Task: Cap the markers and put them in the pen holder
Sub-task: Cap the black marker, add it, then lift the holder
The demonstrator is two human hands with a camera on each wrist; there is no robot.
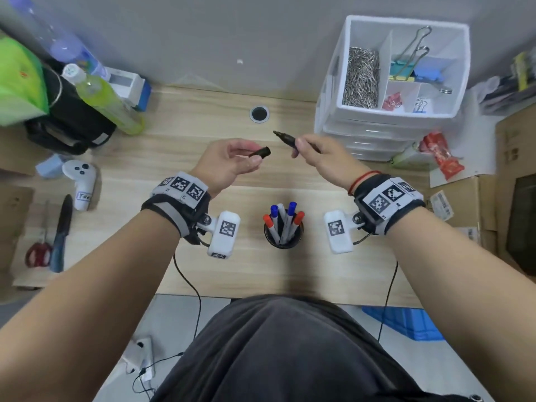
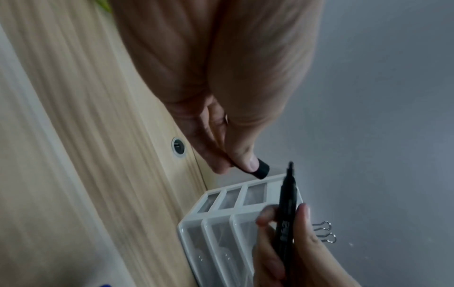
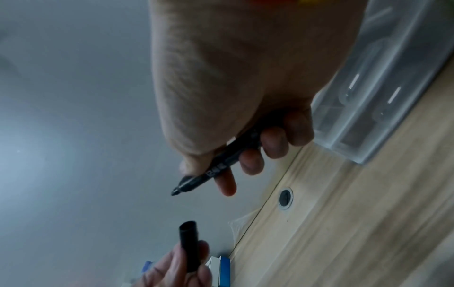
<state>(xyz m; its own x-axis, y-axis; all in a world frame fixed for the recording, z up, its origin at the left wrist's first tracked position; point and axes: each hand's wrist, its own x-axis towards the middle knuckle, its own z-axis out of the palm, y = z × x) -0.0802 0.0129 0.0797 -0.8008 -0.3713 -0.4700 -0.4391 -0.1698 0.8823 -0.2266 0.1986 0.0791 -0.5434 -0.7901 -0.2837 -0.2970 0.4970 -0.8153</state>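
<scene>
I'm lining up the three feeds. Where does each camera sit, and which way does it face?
Head: worn above, looking down at the desk, both forearms, left hand, right hand, pen holder.
Left wrist: looks along the left hand to the cap.
Right wrist: looks along the right hand to the marker.
Shared: both wrist views show the marker and cap.

Pen holder point(image 1: 283, 236) stands on desk point(image 1: 203, 134), drawer unit point(image 1: 377, 132) behind to its right

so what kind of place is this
Probably an office desk or workstation: a wooden desk with a cable grommet, a white drawer organiser holding paper clips and binder clips, and a pen holder of markers.
</scene>
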